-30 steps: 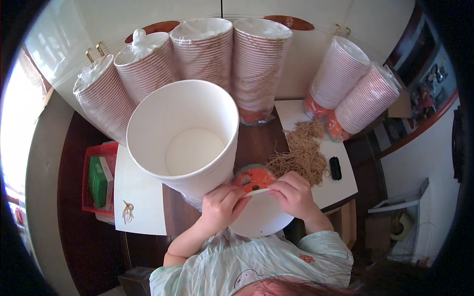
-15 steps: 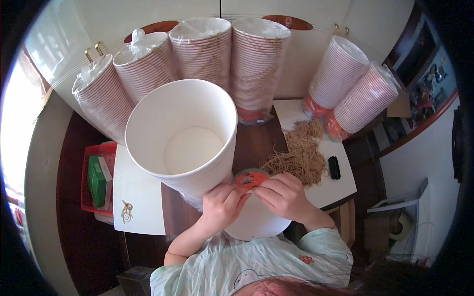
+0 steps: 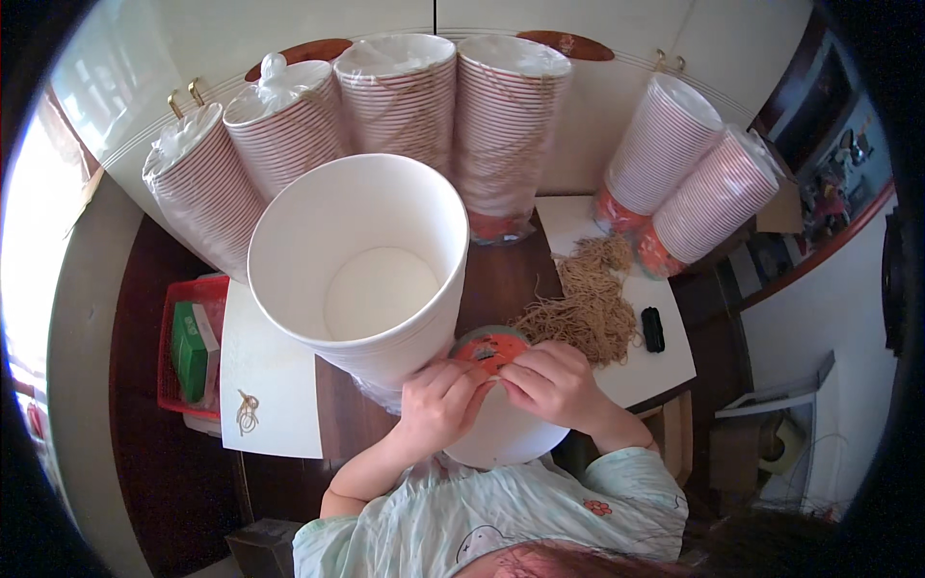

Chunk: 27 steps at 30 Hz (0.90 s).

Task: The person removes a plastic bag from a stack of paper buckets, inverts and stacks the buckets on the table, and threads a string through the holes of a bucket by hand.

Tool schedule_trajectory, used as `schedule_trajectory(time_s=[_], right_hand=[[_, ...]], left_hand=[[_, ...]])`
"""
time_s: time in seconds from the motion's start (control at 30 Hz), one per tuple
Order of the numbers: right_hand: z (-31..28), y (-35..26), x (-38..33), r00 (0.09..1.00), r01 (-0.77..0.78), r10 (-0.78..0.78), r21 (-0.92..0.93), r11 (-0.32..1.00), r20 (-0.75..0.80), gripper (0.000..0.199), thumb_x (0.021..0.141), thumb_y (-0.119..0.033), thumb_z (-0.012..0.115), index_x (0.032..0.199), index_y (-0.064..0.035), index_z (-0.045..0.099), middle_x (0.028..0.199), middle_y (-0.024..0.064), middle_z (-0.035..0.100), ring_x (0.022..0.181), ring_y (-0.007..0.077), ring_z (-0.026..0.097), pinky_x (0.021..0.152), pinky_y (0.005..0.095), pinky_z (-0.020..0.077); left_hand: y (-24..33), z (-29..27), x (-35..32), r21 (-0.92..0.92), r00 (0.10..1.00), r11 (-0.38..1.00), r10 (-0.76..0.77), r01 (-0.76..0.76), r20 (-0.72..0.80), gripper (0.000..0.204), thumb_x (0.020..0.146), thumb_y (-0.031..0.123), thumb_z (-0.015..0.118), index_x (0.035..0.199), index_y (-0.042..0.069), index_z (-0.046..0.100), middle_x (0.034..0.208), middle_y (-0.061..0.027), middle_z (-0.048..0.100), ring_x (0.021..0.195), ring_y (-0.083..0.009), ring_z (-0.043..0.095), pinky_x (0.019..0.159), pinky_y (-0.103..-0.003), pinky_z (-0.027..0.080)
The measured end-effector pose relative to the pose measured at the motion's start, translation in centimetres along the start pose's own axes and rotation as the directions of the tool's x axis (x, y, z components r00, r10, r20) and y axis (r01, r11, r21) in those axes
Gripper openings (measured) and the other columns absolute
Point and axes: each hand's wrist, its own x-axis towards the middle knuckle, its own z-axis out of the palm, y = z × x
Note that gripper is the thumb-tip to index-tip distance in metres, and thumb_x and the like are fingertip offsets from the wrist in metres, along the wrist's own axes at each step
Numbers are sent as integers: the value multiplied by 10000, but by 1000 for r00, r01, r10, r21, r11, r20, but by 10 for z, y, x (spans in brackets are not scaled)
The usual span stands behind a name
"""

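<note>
Orange roll pinched at the cup's foot

Orange tape roll [image 3: 489,349] sits between both hands, just beside the base of a tall white paper cup stack [image 3: 361,265]. The left hand [image 3: 438,405] and right hand [image 3: 554,383] meet with fingertips pressed together on the roll's near edge, pinching it. Behind the right hand lies a heap of tan rubber bands [image 3: 588,299] on white paper [image 3: 655,361], with a small black object [image 3: 653,328] beside it. Wrapped stacks of striped cups [image 3: 395,96] line the wall; a red basket [image 3: 198,347] stands at left.

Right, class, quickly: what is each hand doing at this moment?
Left hand: closed, fingers pinching the orange disc beside the tall white paper cup stack.
Right hand: closed, fingers pinching the same disc.
</note>
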Motion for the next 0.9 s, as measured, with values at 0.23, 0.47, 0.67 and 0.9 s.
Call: schedule_trajectory(time_s=[0.23,0.47,0.67,0.9], right_hand=[[-5,2,2,1000,2,-2,-6,1000,9,194,620,-101,673,798,-78,601,774,23,558,669,176,563,596,290,481],[-5,5,1,998,-61,61,-1,998,-32,184,608,-85,675,775,-79,598,750,28,560,623,179,560,560,287,475],[-3,4,2,995,-84,87,66,994,-39,203,576,-45,687,758,-73,602,731,31,563,602,184,559,521,287,466],[-5,2,3,994,-90,96,97,991,-58,204,557,-21,702,732,-76,611,701,27,565,584,186,557,499,286,462]], left_hand=[[-3,-3,0,-87,998,996,-20,15,-52,189,639,5,686,803,26,595,753,-89,607,635,-245,584,564,-336,473],[-3,-10,-3,-17,998,999,-49,48,-38,160,641,21,671,775,31,584,734,-66,594,641,-207,585,577,-318,484],[1,-14,2,70,1000,997,-20,20,-1,164,639,32,679,774,31,585,725,-60,591,632,-207,583,557,-310,474],[-4,-10,-1,9,999,1000,12,-12,-36,166,626,32,683,771,23,604,717,-61,591,620,-202,581,561,-300,471]])
